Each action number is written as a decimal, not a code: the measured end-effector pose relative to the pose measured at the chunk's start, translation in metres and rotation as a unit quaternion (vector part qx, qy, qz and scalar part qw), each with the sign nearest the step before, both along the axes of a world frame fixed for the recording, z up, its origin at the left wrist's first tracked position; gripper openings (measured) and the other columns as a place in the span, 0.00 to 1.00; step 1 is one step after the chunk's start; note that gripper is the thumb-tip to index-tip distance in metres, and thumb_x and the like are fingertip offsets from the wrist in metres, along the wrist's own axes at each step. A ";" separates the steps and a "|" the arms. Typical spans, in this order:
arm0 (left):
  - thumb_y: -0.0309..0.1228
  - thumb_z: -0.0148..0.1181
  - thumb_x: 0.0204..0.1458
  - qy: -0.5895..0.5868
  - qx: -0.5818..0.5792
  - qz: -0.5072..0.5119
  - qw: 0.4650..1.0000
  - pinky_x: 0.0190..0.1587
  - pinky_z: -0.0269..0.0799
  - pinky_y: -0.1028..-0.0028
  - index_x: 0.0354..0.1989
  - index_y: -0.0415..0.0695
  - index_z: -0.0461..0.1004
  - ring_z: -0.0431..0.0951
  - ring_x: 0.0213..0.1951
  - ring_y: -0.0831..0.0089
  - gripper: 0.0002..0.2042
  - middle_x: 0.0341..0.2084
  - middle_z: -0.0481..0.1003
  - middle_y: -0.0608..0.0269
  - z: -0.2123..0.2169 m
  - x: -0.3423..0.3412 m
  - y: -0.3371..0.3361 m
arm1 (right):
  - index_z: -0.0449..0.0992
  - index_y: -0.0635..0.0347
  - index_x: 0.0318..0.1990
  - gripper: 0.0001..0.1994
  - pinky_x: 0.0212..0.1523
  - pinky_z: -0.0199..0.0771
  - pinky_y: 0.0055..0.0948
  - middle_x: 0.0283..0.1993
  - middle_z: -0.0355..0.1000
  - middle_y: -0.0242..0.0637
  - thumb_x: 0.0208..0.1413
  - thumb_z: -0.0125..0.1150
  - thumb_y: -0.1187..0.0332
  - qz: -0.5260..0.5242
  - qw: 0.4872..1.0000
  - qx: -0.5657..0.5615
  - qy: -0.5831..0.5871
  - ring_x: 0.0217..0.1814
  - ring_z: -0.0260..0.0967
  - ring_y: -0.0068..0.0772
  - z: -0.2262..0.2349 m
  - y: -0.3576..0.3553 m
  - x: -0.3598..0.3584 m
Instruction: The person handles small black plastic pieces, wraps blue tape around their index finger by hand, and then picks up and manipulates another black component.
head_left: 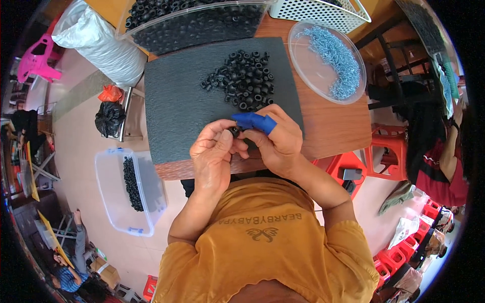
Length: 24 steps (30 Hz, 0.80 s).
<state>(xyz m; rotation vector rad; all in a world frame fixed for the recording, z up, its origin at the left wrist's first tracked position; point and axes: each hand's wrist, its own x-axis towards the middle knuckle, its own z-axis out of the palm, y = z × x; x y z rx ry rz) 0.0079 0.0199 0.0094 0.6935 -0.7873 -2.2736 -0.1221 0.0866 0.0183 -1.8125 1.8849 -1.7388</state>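
My left hand (214, 151) pinches a small round black plastic part (234, 132) between thumb and fingers, above the near edge of a dark mat (174, 96). Against it, my right hand (280, 139) is closed, thumb and index finger pressed together; whatever the tips hold is hidden. Blue tape (255, 121) wraps the right index finger. Just beyond both hands lies a loose heap of similar black parts (247, 76) on the mat. To the right, a round clear plastic dish (307, 76) carries many tiny shiny blue-silver pieces (336, 58), too small to name.
At the table's far side stand a clear bin (197, 38) full of black parts and a white perforated basket (323, 15). A white sack (101, 45) leans at the left. On the floor sits a clear box (113, 202) with black parts; red stools (389, 151) are to the right.
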 end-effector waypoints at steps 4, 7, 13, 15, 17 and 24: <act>0.25 0.53 0.53 -0.025 -0.017 -0.006 1.000 0.27 0.73 0.75 0.41 0.34 0.68 0.75 0.26 0.73 0.09 0.29 0.73 0.58 0.003 -0.003 0.002 | 0.75 0.64 0.33 0.11 0.29 0.68 0.28 0.27 0.72 0.37 0.36 0.61 0.81 -0.005 1.000 0.028 -0.010 0.30 0.68 0.36 0.000 0.006 -0.001; 0.23 0.53 0.52 -0.039 -0.032 0.006 0.999 0.27 0.73 0.76 0.41 0.34 0.68 0.75 0.25 0.73 0.09 0.28 0.73 0.58 0.004 -0.004 0.005 | 0.75 0.64 0.33 0.11 0.29 0.68 0.28 0.28 0.71 0.37 0.36 0.61 0.81 -0.006 0.999 0.046 -0.020 0.30 0.67 0.37 0.003 0.009 -0.002; 0.22 0.54 0.52 -0.078 -0.095 0.007 0.992 0.28 0.73 0.77 0.41 0.33 0.68 0.74 0.25 0.75 0.09 0.27 0.73 0.58 0.002 -0.006 0.011 | 0.75 0.65 0.32 0.11 0.29 0.68 0.28 0.28 0.70 0.38 0.37 0.60 0.82 0.003 0.996 0.085 -0.008 0.30 0.67 0.38 0.013 0.014 -0.003; 0.21 0.53 0.52 -0.071 -0.144 0.012 0.987 0.28 0.73 0.78 0.41 0.33 0.68 0.73 0.25 0.76 0.09 0.27 0.73 0.59 0.001 -0.006 0.012 | 0.74 0.65 0.32 0.11 0.29 0.68 0.29 0.28 0.69 0.38 0.37 0.60 0.82 0.006 0.996 0.087 0.003 0.30 0.67 0.38 0.013 0.015 -0.003; 0.21 0.53 0.52 -0.077 -0.158 0.013 0.984 0.28 0.73 0.78 0.40 0.33 0.67 0.73 0.25 0.76 0.09 0.27 0.73 0.59 -0.002 -0.008 0.013 | 0.74 0.65 0.32 0.11 0.29 0.68 0.30 0.27 0.69 0.39 0.37 0.59 0.83 0.000 0.999 0.050 0.004 0.30 0.67 0.40 0.010 0.015 -0.002; 0.21 0.53 0.52 -0.047 -0.118 -0.007 0.992 0.28 0.74 0.77 0.40 0.32 0.67 0.74 0.26 0.74 0.08 0.30 0.74 0.55 0.001 -0.010 0.013 | 0.74 0.65 0.36 0.10 0.29 0.69 0.26 0.30 0.70 0.38 0.42 0.59 0.81 -0.001 0.991 0.100 -0.083 0.30 0.69 0.33 0.008 0.026 -0.005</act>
